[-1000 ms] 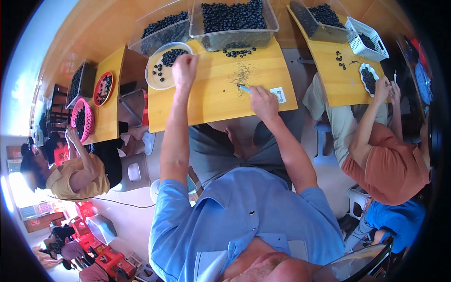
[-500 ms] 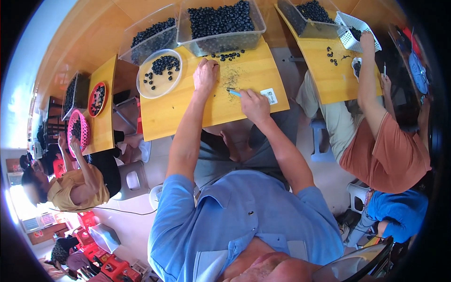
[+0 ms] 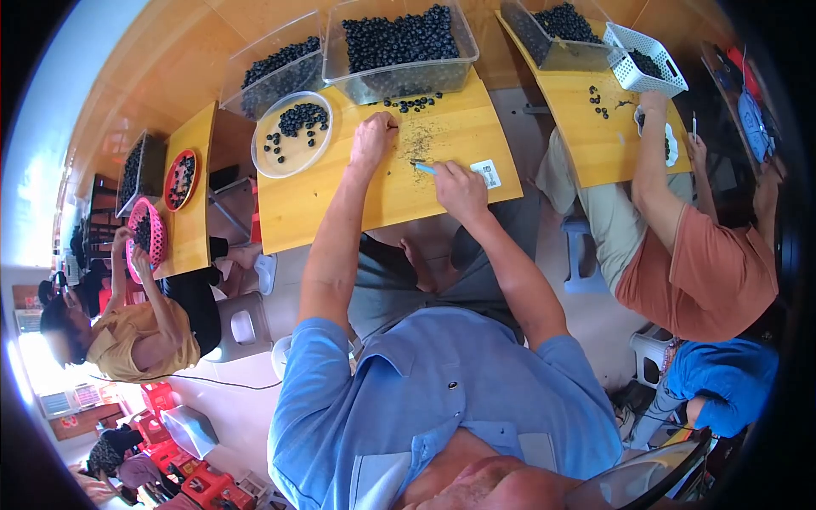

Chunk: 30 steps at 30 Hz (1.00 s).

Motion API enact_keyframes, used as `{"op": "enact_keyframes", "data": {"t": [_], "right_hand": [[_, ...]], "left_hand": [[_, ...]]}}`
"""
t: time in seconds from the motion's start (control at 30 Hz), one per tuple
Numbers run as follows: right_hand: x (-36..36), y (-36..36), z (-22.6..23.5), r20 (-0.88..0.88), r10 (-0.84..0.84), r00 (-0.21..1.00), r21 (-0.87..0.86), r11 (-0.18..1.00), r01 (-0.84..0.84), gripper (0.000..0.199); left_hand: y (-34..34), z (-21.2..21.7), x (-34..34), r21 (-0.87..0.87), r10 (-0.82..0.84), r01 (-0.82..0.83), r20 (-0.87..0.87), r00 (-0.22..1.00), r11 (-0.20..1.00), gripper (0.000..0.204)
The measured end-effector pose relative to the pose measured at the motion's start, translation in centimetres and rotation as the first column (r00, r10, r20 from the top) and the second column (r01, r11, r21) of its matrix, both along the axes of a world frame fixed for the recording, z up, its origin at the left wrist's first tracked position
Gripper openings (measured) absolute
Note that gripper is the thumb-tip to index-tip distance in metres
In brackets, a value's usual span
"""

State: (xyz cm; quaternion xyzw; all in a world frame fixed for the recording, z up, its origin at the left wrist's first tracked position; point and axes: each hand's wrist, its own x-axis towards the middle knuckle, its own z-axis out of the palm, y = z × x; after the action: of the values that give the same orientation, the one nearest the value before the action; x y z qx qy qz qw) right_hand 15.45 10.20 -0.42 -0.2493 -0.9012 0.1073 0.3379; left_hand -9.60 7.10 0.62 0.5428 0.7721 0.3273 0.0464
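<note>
My left hand point(image 3: 372, 140) rests over the yellow table point(image 3: 340, 195), fingers pinched together; whatever they hold is too small to make out. In my right hand point(image 3: 461, 189) is a slim light-blue tool point(image 3: 423, 167), pointing left, its dark tip close to the tabletop. Dark crumbs point(image 3: 416, 140) lie scattered between the two hands. Beyond the left hand sits a loose row of small dark berry-like balls point(image 3: 414, 104). A round clear tray point(image 3: 257, 151) to its left holds more of them. Just right of my right hand lies a white label card point(image 3: 486, 173).
Two clear bins, a large one point(image 3: 399, 85) and another point(image 3: 246, 55), stand at the far edge, full of dark balls. On the right, a person in a rust-coloured shirt point(image 3: 722, 272) works at another table with a white basket point(image 3: 646, 81). At left, someone handles a pink basket point(image 3: 155, 234).
My hands stay almost where they were. The neighbour on the right has drawn a hand back from the white basket toward a small white dish.
</note>
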Motion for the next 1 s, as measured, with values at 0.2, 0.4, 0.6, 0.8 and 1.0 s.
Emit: {"op": "enact_keyframes", "data": {"t": [0.2, 0.4, 0.6, 0.8, 1.0], "right_hand": [[0.3, 0.2, -0.4, 0.003, -0.013, 1.0, -0.007, 1.0, 0.013, 0.011], [0.1, 0.5, 0.0, -0.006, 0.009, 1.0, 0.005, 1.0, -0.009, 0.009], [0.1, 0.4, 0.1, 0.003, 0.008, 1.0, 0.033, 0.999, -0.008, 0.01], [0.0, 0.3, -0.4, -0.004, 0.045, 0.999, 0.058, 0.997, -0.044, 0.013], [0.1, 0.1, 0.2, 0.024, 0.071, 0.997, 0.08, 0.994, -0.073, 0.014]], "left_hand": [[-2.7, 1.2, 3.0, 0.176, 0.119, -0.174, 0.286, 0.951, 0.969, 0.024], [-7.5, -0.3, 8.6, 0.21, 0.145, -0.332, 0.605, 0.783, 0.92, 0.023], [-7.9, -1.2, 9.8, 0.236, 0.107, -0.32, 0.629, 0.77, 0.918, 0.028], [-8.1, -1.3, 9.9, 0.225, 0.1, -0.261, 0.548, 0.831, 0.939, 0.03], [-8.0, -0.9, 10.3, 0.248, 0.077, -0.241, 0.529, 0.845, 0.938, 0.032]]}}
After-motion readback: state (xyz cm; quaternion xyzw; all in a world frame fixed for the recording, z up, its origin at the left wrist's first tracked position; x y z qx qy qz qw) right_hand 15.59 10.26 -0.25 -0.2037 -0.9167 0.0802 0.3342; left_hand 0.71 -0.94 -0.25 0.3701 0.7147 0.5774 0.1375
